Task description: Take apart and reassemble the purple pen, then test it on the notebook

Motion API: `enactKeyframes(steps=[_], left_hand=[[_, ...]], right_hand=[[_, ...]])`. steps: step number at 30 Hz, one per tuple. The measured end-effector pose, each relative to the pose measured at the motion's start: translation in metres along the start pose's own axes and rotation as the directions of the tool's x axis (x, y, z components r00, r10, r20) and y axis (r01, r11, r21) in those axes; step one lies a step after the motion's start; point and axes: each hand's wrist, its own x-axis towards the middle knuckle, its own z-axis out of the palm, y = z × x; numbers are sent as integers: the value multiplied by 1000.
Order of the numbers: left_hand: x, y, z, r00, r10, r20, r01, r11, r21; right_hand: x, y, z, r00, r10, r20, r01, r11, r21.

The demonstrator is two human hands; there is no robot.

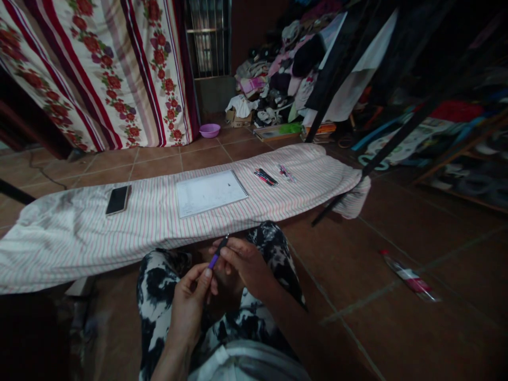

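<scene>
From the head view, a purple pen (214,259) is seen held in the air between both hands, just in front of the near edge of a surface (159,225) draped in striped cloth. Its purple barrel end is pinched by the left hand (189,296), thumb laid along it, while its dark upper part is gripped by the fingertips of the right hand (248,259); the tip is pointed up and away, towards the surface. Both grips are kept narrow, closed around the pen. Beneath them, black-and-white patterned trousers (154,296) are seen, knees spread. Now across the surface: a spiral pad (210,193) is laid open near the middle, its binding turned to the right, faint marks carried on the page. To its left a phone (118,200) is placed, dark screen up; to its right a bunch of pens (265,177) is gathered, with a second small cluster (286,173) set just beside it, too small to be made out. Off to the right, a bottle (413,278) is left lying on the tiled floor (337,270).
</scene>
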Motion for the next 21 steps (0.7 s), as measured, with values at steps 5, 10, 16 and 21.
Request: enactKeyframes(steps=[5, 10, 16, 21], left_hand=[[-4, 0, -1, 999, 10, 46, -9, 1000, -15], [-6, 3, 1, 984, -73, 165, 97, 985, -143], [-7, 5, 2, 988, -58, 146, 78, 988, -135], [-6, 1, 1, 995, -34, 97, 42, 996, -84]], right_hand=[[-2, 0, 0, 999, -25, 28, 25, 1000, 11], [-3, 2, -4, 994, -63, 91, 59, 997, 45], [-6, 4, -5, 993, -70, 96, 64, 996, 62], [-5, 1, -2, 998, -40, 51, 38, 999, 28]])
